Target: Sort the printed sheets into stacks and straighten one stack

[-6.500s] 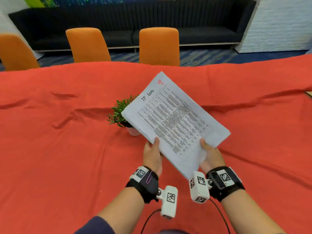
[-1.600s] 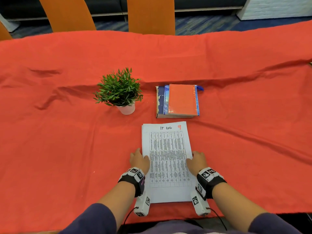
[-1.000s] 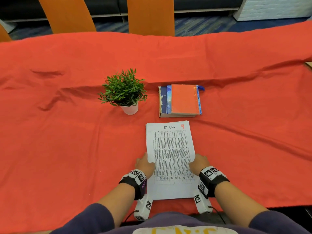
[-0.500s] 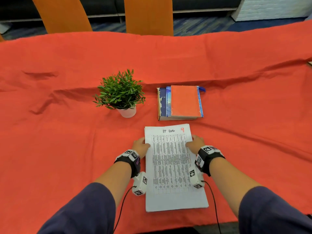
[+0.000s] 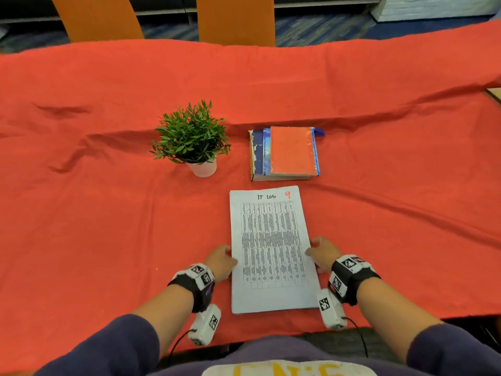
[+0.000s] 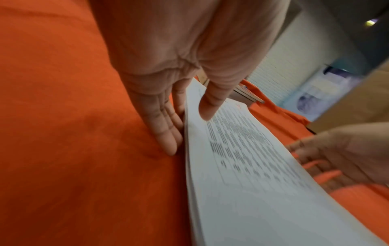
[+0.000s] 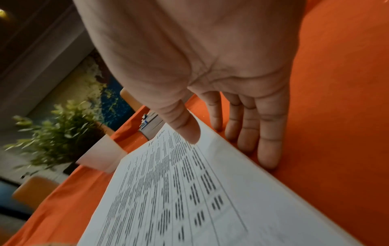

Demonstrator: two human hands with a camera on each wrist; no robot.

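A stack of printed sheets (image 5: 271, 248), headed "IT LOG" with a red 9, lies flat on the red tablecloth (image 5: 108, 240) near my edge of the table. My left hand (image 5: 221, 260) sits at the middle of the stack's left long edge. In the left wrist view its fingers (image 6: 168, 126) lie straight on the cloth against the stack (image 6: 252, 166), thumb over the top sheet. My right hand (image 5: 322, 253) mirrors it on the right edge. There its fingers (image 7: 248, 133) are straight beside the stack (image 7: 179, 191), and the thumb is over the page.
A small potted plant (image 5: 192, 137) stands beyond the stack to the left. A pile of books (image 5: 287, 153) with an orange cover on top lies just past the stack's far end. Orange chairs (image 5: 235, 20) line the far side. The table's near edge runs just below my wrists.
The stack, held in the air earlier, now lies on the cloth. In the last half second both hands slid back toward me along its long edges, from its far part to its middle.
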